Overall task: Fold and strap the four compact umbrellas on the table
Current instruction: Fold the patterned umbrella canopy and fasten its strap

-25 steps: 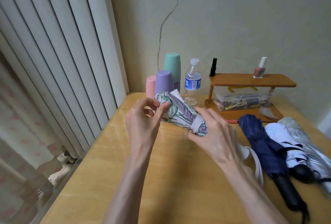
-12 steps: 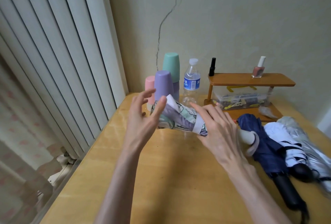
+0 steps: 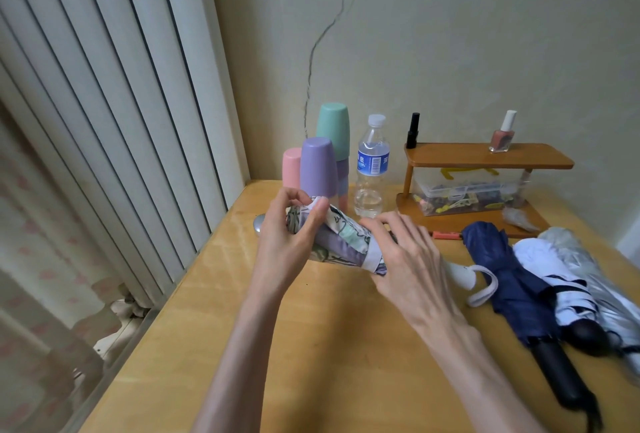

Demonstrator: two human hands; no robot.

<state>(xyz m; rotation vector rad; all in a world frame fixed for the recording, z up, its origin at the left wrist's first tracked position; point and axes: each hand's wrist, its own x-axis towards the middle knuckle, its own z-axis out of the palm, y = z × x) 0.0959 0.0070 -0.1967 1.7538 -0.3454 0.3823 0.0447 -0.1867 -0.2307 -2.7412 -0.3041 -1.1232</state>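
We see the floral umbrella (image 3: 341, 242) held just above the tabletop (image 3: 311, 346), near its far left corner. The left hand (image 3: 287, 245) pinches the canopy's tip end between thumb and fingers, and the right hand (image 3: 405, 259) curls around the strapped end near the white handle (image 3: 462, 273). To the right, the navy umbrella (image 3: 502, 277), white umbrella (image 3: 554, 270) and silver umbrella (image 3: 588, 256) lie side by side, with a water bottle (image 3: 372, 169) behind.

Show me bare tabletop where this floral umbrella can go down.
Bare table runs along the near left, between its left edge and the left arm. Crowded: three umbrellas fill the right; cups, water bottle and wooden shelf line the back.
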